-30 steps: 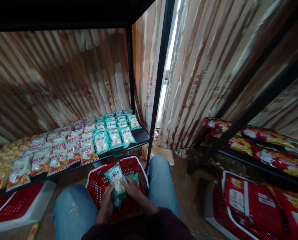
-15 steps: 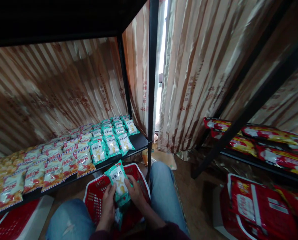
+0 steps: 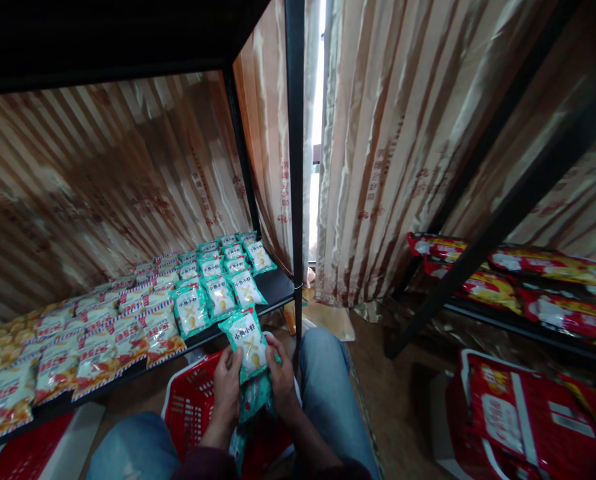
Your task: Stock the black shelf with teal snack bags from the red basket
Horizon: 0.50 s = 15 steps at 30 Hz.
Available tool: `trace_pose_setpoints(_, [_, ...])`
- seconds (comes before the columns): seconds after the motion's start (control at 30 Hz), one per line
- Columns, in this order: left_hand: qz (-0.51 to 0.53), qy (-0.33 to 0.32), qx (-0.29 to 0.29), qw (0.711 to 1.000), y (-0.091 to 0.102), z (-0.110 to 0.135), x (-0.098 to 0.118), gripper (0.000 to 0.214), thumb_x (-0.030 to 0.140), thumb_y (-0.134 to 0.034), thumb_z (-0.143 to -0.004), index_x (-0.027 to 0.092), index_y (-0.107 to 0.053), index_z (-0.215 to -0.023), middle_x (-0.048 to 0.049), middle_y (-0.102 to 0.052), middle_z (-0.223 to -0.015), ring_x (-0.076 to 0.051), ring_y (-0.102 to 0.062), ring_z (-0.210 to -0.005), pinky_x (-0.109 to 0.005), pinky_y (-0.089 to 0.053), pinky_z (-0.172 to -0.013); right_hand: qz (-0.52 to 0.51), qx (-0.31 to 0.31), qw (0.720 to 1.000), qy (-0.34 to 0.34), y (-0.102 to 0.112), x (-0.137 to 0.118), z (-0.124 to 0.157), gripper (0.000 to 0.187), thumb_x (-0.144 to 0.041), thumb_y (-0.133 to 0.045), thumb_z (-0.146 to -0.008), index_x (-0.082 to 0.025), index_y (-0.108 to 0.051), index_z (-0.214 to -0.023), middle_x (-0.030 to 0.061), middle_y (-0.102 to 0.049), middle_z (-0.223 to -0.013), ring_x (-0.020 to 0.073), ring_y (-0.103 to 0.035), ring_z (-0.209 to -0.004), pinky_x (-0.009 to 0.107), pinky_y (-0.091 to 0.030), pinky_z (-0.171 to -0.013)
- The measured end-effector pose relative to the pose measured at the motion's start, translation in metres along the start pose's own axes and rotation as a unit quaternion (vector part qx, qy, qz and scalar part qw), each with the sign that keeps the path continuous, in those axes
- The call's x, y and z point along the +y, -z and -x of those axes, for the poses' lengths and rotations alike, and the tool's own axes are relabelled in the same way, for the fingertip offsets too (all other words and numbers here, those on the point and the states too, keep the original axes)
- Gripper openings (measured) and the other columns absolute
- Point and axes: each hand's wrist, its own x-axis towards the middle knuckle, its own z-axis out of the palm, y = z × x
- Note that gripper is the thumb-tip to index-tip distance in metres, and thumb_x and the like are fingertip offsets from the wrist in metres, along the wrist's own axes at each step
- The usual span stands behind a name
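Observation:
Both my hands hold a small stack of teal snack packets above a red basket that sits between my knees. My left hand grips the stack's left edge with the fingers curled. My right hand is closed on its right edge, thumb on top. More teal packets hang below the top one. Just ahead, the low black shelf carries rows of the same teal packets at its right end.
Red-and-white packets and yellow packets fill the shelf's left part. A black upright post stands right of the shelf. Striped curtains hang behind. Red snack bags lie in a basket and on a second rack at right.
My hands have lifted the teal packets up out of the basket and forward, closer to the shelf's front edge. The view has shifted slightly left and down.

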Motion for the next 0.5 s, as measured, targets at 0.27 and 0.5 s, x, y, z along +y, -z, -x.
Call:
trace_pose_setpoints(0.27, [-0.057, -0.032, -0.009, 0.998, -0.028, -0.017, 0.010, 0.055, 0.047, -0.080, -0.056, 0.012, -0.064, -0.097, -0.0143, -0.070, -0.102, -0.028, -0.066, -0.094, -0.035, -0.054, -0.080, -0.067, 0.051, 0.996, 0.000, 0.002, -0.005, -0.020, 0.052, -0.062, -0.050, -0.081, -0.019, -0.061, -0.108, 0.0105, -0.067, -0.112, 0.0266, -0.063, -0.102, 0.038, -0.053, -0.086])
trace_pose_setpoints(0.5, [-0.070, -0.043, -0.013, 0.997, -0.061, -0.025, 0.014, 0.040, 0.034, -0.077, -0.066, 0.013, -0.066, -0.098, -0.0122, -0.072, -0.100, -0.026, -0.067, -0.095, -0.034, -0.053, -0.083, 0.001, 0.139, 0.990, 0.025, 0.015, 0.012, -0.051, 0.058, -0.060, -0.045, -0.084, -0.017, -0.052, -0.123, 0.0135, -0.057, -0.127, 0.0250, -0.057, -0.114, 0.035, -0.051, -0.090])
